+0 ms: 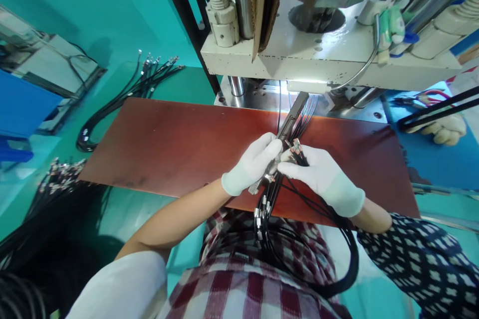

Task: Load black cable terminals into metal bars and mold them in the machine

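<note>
My left hand [255,162], in a white glove, is closed around a long metal bar-shaped fixture [294,115] that slants away over the board. Close beside it my gloved right hand [322,172] is closed on a bundle of black cables [299,153], whose metal-tipped ends stick up between thumb and fingers. More black cable [346,269] loops down over my lap and back up to the hands. Thin wires [309,109] run from beyond the fixture toward the machine. My fingers hide where cables and fixture meet.
A reddish-brown board [187,144] lies in front of me. Behind it stands a white press [262,62] with metal columns. Cable bundles [108,109] lie at the left, with another dark cable pile [63,199] nearer. A spare glove [447,129] and pliers [407,101] rest at the right.
</note>
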Available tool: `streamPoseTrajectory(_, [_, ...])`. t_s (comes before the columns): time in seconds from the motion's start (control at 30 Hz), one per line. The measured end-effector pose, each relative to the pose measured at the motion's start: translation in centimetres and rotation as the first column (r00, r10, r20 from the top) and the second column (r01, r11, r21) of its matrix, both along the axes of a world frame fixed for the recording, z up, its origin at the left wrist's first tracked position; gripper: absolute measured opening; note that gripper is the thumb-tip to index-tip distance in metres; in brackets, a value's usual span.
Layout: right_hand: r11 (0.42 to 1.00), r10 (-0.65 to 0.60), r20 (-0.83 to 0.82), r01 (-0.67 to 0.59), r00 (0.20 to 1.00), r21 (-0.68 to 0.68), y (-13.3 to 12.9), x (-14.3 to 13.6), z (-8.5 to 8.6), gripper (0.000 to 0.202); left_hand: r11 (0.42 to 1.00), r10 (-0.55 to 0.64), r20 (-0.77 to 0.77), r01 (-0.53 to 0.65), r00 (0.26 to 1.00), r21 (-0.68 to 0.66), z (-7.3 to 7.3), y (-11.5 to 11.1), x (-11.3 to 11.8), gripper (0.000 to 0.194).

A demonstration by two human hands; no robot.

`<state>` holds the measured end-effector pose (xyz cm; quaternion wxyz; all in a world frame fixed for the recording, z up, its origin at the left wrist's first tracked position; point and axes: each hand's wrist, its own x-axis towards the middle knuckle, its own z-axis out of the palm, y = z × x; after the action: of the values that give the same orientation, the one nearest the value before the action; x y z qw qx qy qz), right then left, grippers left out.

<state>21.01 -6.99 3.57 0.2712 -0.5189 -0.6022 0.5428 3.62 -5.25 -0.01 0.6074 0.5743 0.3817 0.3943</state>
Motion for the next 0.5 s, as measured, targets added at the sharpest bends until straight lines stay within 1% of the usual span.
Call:
streamPoseTrajectory(0.13, [0.998,-0.044,0.075,0.042,0.996,0.039,-0.4,-0.4,0.1,0.024,0.998,0.050,0.000,-0.049,0.999,0.040,0.1,0.1,0.0,0.040])
streamPoseTrajectory(0.23, [0.991,-0.081,0.188,0.059,0.979,0.118,-0.6,-0.3,0.4,0.022,0.999,0.046,0.041,-0.047,0.998,0.011,0.3,0.0,0.1,0.040])
streamPoseTrajectory(0.3, [0.990,-0.036,0.252,0.000,0.967,0.142,-0.4,0.0,0.8,0.024,0.999,0.012,0.095,-0.010,0.995,-0.030,0.4,-0.1,0.1,0.041])
streamPoseTrajectory(0.37, [0.991,0.067,0.279,-0.096,0.958,0.093,-0.1,0.2,1.1,0.028,0.999,-0.008,0.134,0.015,0.991,-0.051,0.4,-0.2,0.1,0.043])
streamPoseTrajectory(0.43, [0.987,0.142,0.286,-0.156,0.948,0.027,0.2,0.0,1.1,0.031,0.998,0.016,0.133,-0.007,0.991,-0.062,0.3,-0.3,0.1,0.045])
streamPoseTrajectory(0.5, [0.989,0.140,0.291,-0.147,0.946,0.003,0.3,-0.3,0.9,0.030,0.995,0.067,0.109,-0.059,0.992,-0.076,0.2,-0.3,0.1,0.045])
